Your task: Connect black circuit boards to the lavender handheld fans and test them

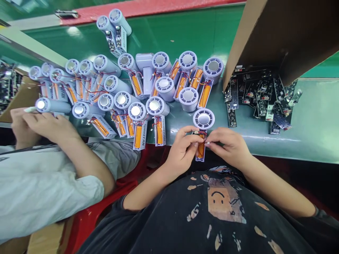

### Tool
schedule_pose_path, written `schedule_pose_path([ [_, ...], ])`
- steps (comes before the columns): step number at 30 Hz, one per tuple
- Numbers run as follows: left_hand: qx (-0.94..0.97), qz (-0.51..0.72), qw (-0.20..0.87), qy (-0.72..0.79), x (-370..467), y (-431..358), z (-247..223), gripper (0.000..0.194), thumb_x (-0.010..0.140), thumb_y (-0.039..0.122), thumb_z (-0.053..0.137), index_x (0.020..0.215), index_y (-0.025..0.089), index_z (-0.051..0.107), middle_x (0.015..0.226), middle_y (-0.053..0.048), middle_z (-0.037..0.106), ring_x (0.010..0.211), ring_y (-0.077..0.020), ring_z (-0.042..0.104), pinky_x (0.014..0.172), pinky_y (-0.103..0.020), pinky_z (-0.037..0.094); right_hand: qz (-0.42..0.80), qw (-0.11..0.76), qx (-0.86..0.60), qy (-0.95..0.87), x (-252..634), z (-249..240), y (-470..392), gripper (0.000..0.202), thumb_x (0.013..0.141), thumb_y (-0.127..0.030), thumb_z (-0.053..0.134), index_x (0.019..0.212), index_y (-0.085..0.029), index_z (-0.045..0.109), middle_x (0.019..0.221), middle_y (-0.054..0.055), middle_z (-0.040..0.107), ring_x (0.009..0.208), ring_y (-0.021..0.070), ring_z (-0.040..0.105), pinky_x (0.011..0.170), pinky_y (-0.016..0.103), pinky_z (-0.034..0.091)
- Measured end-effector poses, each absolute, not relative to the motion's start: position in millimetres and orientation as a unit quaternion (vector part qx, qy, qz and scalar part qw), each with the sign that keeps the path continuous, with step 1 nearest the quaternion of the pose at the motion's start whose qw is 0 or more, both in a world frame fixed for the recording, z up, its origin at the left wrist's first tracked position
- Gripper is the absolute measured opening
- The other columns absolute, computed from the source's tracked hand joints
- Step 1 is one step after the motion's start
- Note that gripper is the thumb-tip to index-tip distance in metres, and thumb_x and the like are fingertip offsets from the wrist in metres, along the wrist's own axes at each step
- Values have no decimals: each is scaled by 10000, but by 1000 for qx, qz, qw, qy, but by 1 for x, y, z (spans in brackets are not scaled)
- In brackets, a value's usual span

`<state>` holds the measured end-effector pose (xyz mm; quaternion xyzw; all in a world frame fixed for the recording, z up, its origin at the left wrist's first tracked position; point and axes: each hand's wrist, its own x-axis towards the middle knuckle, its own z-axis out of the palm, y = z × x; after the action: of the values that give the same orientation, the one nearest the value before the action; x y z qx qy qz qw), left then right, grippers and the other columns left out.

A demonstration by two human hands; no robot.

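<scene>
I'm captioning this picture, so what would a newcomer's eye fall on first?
Probably the crowd of pale lilac fans across the left and middle of the table, many showing orange batteries. Next, the nearest fan, where the left hand and right hand meet at thin wires. Then the heap of dark circuit boards by the brown cardboard, on the right.

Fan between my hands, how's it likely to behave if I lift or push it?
The fan probably feels stiff, since its housing looks like molded plastic. It may be somewhat heavy for its size, given the orange cell filling much of the open handle. The thin red wires outside the housing would likely flop and could snag.
</scene>
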<state>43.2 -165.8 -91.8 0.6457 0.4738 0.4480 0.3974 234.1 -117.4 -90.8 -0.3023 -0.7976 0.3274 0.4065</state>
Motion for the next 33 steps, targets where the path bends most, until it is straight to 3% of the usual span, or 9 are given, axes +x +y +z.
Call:
schedule_pose_path([
  [3,707,407,298,496,43,-165,-82,55,939,216,589,979,224,625,1218,-68,566,1036,-194,634,886,-384,578,296,394,-308,-814,229,-90,-119,128,912,-167,602,811,-181,680,745,17,681,689,121,618,621,252,504],
  [5,727,380,259,509,43,-165,-76,24,915,229,624,924,207,623,1201,-78,588,1149,-237,592,935,-412,554,247,361,-315,-842,227,-88,-121,186,930,-171,554,791,-173,679,725,27,665,688,140,595,627,279,489],
  [11,738,362,216,527,42,-161,-68,109,913,129,584,819,181,605,1181,-75,645,1132,-205,622,968,-382,529,131,374,-347,-850,222,-88,-127,179,932,-198,578,791,-175,687,725,28,664,689,149,568,638,301,439],
  [15,718,380,235,533,42,-158,-68,117,930,164,580,817,189,597,1162,-70,653,1117,-195,629,964,-370,533,16,431,-317,-845,221,-92,-126,65,917,-181,625,921,-213,681,754,-5,682,691,137,543,651,309,398],
  [19,716,378,242,536,41,-156,-69,121,954,195,560,839,191,595,1162,-74,647,1113,-193,628,967,-372,535,-35,449,-259,-854,225,-96,-118,141,884,-145,653,1000,-225,660,749,-25,689,697,140,545,671,324,399],
  [22,717,393,244,522,40,-158,-75,38,950,197,575,974,199,605,1184,-73,641,1142,-197,617,987,-385,531,-1,456,-250,-854,225,-95,-113,122,884,-159,652,976,-240,652,744,-36,686,684,134,557,675,327,408],
  [27,674,428,277,534,42,-163,-84,340,946,131,540,1271,221,498,1225,-80,640,1009,-165,671,806,-304,592,222,450,-358,-788,218,-81,-110,86,906,-171,609,829,-198,639,737,-9,656,695,118,599,627,266,439],
  [29,685,416,264,538,43,-163,-83,304,944,129,549,1235,217,535,1194,-66,667,923,-143,685,785,-288,597,213,411,-379,-802,216,-76,-111,132,917,-187,584,804,-190,651,730,1,651,697,134,599,633,280,430],
  [33,710,402,227,532,42,-159,-78,261,949,128,542,1193,211,583,1177,-56,682,1085,-178,659,889,-336,596,107,347,-396,-844,215,-70,-114,211,947,-224,548,788,-178,678,747,31,670,722,167,603,692,329,399],
])
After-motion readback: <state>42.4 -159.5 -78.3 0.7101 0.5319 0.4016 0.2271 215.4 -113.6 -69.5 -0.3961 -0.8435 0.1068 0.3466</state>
